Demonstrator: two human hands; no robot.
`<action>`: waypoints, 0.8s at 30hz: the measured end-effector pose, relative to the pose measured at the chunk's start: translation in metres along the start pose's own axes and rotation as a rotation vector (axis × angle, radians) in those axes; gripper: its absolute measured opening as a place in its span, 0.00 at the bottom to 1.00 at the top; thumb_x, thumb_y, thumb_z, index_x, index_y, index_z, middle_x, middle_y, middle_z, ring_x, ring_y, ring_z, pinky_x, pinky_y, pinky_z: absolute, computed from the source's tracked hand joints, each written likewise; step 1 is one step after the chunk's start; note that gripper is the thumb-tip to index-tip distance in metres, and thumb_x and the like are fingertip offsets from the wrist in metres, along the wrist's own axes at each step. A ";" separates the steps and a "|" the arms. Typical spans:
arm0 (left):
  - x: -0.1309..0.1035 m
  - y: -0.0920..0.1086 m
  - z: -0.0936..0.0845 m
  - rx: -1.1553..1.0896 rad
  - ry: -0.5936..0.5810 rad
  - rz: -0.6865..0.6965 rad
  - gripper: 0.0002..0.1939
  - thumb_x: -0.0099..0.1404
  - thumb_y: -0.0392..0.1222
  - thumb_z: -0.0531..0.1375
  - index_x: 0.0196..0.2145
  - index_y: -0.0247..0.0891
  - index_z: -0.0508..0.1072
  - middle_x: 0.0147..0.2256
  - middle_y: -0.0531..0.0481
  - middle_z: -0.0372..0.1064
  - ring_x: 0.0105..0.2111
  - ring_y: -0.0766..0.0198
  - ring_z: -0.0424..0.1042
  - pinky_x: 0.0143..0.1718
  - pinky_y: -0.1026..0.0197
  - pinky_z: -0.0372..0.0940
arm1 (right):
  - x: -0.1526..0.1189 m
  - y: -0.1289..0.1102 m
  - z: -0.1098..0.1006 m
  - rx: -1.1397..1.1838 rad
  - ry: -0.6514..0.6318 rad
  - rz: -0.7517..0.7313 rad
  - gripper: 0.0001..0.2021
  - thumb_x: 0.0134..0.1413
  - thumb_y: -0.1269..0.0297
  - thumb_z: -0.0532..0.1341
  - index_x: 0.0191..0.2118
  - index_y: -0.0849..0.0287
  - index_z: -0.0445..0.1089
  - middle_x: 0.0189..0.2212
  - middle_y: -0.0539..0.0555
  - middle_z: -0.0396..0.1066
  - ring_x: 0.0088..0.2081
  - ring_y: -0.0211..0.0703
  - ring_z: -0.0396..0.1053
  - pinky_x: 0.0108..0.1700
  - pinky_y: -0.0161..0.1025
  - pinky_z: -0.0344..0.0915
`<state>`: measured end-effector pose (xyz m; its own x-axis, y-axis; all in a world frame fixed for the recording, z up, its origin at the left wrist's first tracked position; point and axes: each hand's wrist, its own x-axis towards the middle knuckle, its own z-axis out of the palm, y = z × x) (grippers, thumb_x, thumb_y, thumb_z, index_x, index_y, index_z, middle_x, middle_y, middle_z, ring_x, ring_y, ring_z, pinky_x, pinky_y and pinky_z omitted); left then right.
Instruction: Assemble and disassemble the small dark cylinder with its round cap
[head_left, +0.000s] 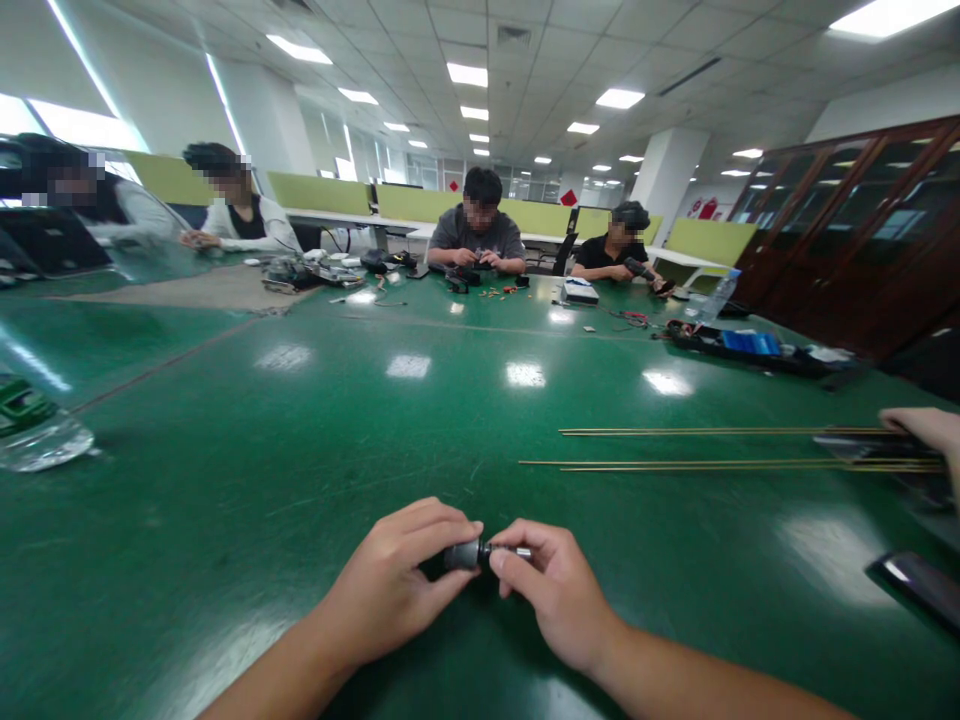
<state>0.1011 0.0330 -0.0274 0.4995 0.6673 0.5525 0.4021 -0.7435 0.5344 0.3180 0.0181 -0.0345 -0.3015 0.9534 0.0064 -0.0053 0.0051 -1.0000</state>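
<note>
Bottle (37,430) left of the tool (462,555); tray (697,346) with blue packet (750,343) beyond, right. Left hand (397,570), right hand (555,585) both pinching it.

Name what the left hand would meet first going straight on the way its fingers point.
Probably the right hand, which sits just beyond the left hand and the grey-black cylinder it holds; depth is uncertain.

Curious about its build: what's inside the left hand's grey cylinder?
The grey cylinder hides its inside. Outside, a silver rod in the right hand lines up with its end; whether it enters cannot be seen.
</note>
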 end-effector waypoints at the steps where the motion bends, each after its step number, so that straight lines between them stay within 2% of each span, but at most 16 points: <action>1: 0.000 0.000 0.000 -0.001 0.001 0.000 0.18 0.62 0.32 0.64 0.51 0.42 0.74 0.43 0.46 0.74 0.42 0.61 0.72 0.43 0.58 0.69 | 0.000 0.000 0.000 0.003 -0.002 0.000 0.11 0.56 0.59 0.66 0.35 0.64 0.76 0.23 0.50 0.68 0.27 0.38 0.65 0.33 0.36 0.60; 24: 0.002 0.000 -0.002 0.020 0.015 -0.003 0.17 0.62 0.32 0.65 0.49 0.42 0.74 0.42 0.46 0.74 0.41 0.62 0.73 0.43 0.59 0.70 | 0.001 -0.002 0.000 0.061 -0.008 -0.004 0.10 0.56 0.61 0.67 0.36 0.65 0.76 0.24 0.50 0.69 0.27 0.37 0.65 0.32 0.35 0.60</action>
<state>0.1005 0.0345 -0.0250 0.4872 0.6698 0.5604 0.4187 -0.7423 0.5231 0.3179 0.0187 -0.0327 -0.3087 0.9511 0.0110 -0.0650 -0.0095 -0.9978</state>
